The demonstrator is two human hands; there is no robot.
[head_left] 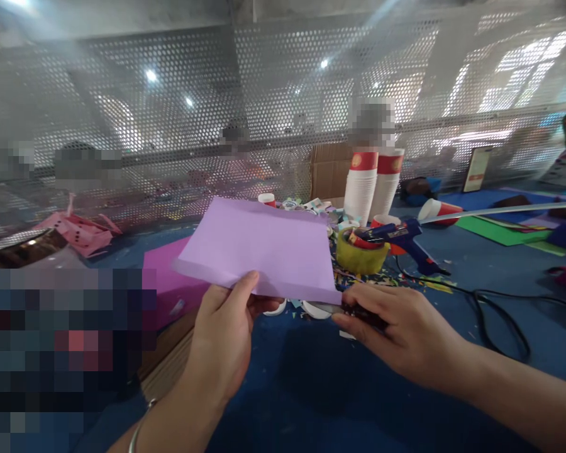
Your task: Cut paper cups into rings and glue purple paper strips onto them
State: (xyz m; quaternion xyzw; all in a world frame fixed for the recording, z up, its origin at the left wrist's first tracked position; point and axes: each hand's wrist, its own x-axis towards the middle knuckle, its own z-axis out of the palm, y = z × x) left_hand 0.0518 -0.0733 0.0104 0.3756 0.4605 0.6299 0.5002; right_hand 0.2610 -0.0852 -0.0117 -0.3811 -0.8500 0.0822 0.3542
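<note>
A light purple sheet of paper (264, 245) is held up in front of me, with a narrow folded strip along its near edge. My left hand (229, 321) pinches that edge, thumb on top and fingers underneath. At the sheet's near right corner, my right hand (396, 321) is closed around dark-handled scissors (365, 314). Their metal blade points left under the folded edge, partly hidden by the paper. Whether the blades are apart cannot be made out.
Paper cup stacks (361, 189) stand behind a yellow tape roll (363, 251), where a blue glue gun (400, 236) rests with its black cord (481, 314) trailing right. Paper scraps litter the blue table (302, 384). Magenta paper (165, 277) and a pink paper craft (78, 233) lie left.
</note>
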